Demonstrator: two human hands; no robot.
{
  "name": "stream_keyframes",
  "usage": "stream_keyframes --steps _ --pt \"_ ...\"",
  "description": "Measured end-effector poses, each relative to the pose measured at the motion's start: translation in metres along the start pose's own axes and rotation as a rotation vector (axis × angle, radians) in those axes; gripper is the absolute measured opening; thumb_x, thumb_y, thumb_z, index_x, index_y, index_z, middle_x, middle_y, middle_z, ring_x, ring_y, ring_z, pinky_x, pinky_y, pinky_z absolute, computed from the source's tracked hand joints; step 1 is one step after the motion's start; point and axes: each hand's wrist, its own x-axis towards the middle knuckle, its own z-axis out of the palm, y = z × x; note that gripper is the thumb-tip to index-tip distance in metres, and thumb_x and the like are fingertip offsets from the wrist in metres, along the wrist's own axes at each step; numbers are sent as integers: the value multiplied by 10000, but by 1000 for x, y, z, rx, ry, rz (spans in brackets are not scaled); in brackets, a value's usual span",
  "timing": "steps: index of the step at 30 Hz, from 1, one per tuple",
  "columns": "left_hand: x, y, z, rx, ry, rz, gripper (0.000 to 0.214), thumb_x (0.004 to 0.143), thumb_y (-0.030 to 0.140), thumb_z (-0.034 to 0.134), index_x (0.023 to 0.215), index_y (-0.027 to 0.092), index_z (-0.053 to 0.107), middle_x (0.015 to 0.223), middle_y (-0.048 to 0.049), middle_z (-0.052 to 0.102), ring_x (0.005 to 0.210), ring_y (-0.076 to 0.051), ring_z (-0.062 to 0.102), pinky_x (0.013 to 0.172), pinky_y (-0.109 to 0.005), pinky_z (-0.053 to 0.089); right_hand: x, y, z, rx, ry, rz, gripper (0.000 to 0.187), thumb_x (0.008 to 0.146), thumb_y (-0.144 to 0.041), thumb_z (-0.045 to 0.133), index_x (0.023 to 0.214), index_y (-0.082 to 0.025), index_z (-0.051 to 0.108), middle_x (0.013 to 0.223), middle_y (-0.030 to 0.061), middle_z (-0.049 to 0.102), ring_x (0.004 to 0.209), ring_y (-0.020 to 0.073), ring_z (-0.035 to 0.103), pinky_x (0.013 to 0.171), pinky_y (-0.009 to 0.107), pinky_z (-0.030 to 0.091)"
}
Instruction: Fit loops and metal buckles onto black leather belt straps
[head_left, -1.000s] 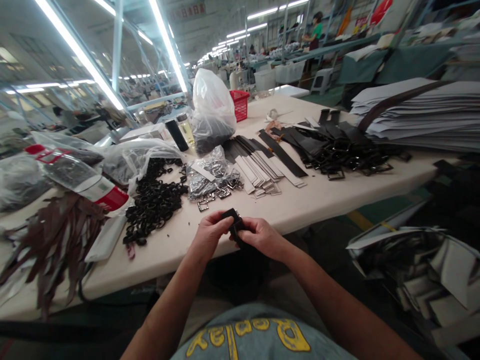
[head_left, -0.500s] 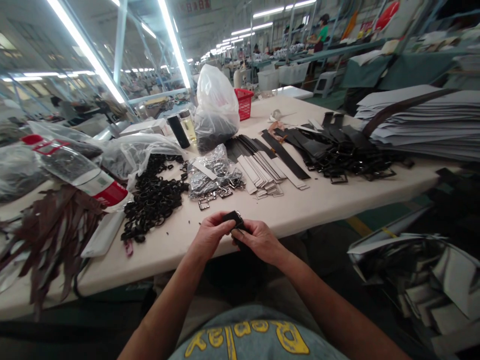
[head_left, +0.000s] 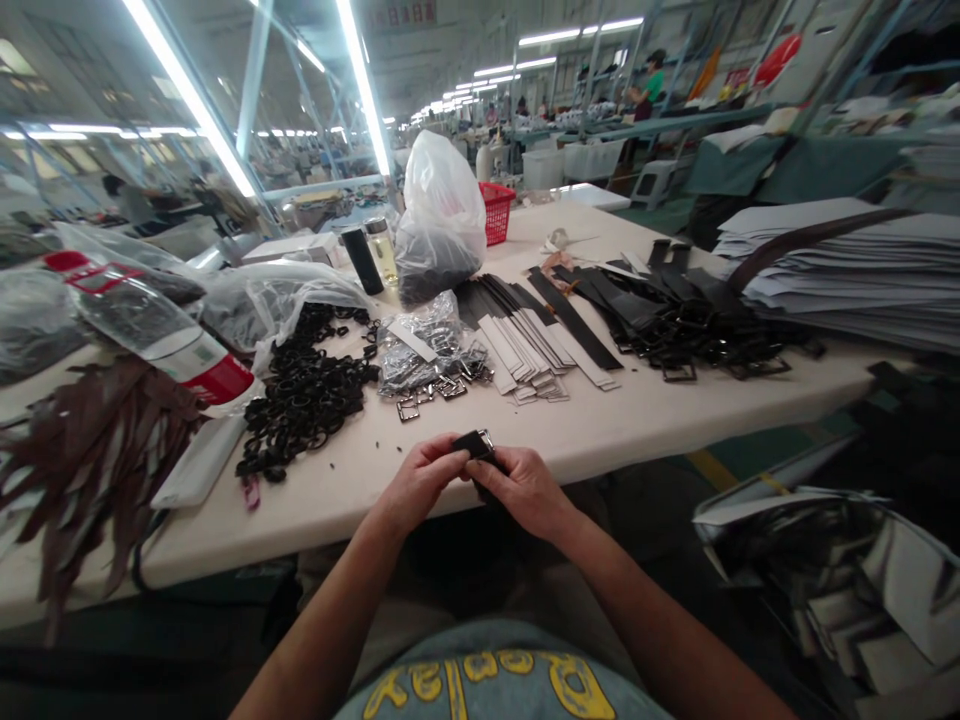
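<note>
Black strap [head_left: 471, 445] with metal buckle [head_left: 487, 437], mostly hidden, in the pinch of left hand [head_left: 415, 487] and right hand [head_left: 527, 490]

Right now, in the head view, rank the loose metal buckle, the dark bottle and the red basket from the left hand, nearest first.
1. Loose metal buckle, just beyond the left hand.
2. Dark bottle, mid-table, left.
3. Red basket, far end.

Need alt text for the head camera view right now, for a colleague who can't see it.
The left hand and right hand pinch a black strap with a metal buckle at the near edge of a pale table. Behind it lie a heap of black rings, bagged buckles and fanned strap pieces.
</note>
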Motion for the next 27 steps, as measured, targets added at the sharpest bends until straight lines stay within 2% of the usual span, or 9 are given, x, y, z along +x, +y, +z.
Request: stream_keyframes --steps 4,8,12,15,19,22,25,27 --pt "0 -2 -2 22 -27 23 250 732 323 780 899 140 747 823 -43 677 791 -163 582 777 -271 457 0 -1 -2 -1 -8 9 449 902 -568 582 788 -150 696 611 -15 550 563 132 496 525 232 364" --pt "0 0 0 13 -27 35 287 706 361 794 873 135 736 778 -39 669 720 -147 564 711 -255 451 0 -4 -3 -94 -7 6 406 908 -518 575 754 -158 684 581 -14 544 548 137 495 516 237 352" --pt "5 2 9 37 116 20 262 653 333 842 727 124 703 673 -15 644 636 -114 539 644 -224 426 3 -7 -1 -195 32 -18 409 906 -501 572 659 -176 605 583 3 571 555 148 514 512 245 345" --pt "9 7 11 -14 166 35 269 637 331 856 707 119 706 690 -22 662 641 -110 558 635 -213 439 3 -10 0 -120 -4 32 351 904 -463 575 691 -184 586 592 -3 588 552 144 532 513 236 372" --pt "13 18 5 -121 273 97 273 603 309 881 706 122 711 675 -9 660 615 -88 561 588 -181 440 -2 -12 -3 -23 -107 88 235 896 -379 573 766 -184 580 614 -17 600 550 135 551 528 228 404" --pt "14 23 2 -249 331 122 289 563 277 903 714 127 708 703 -8 676 643 -94 593 623 -186 484 -5 -10 -1 34 -136 83 247 932 -398 537 819 -182 578 658 -15 612 556 129 565 541 230 423" --pt "13 20 5 -319 304 100 297 570 254 900 750 115 709 735 -19 688 666 -103 615 647 -197 512 -5 -7 3 47 -89 59 270 952 -414 525 821 -182 570 679 -16 608 544 117 560 534 224 423" --pt "10 14 9 -336 242 63 299 599 263 885 778 112 699 736 -26 684 639 -116 620 605 -215 519 -3 -5 6 53 -62 46 275 959 -423 520 832 -184 567 684 -17 607 535 115 558 520 221 421"
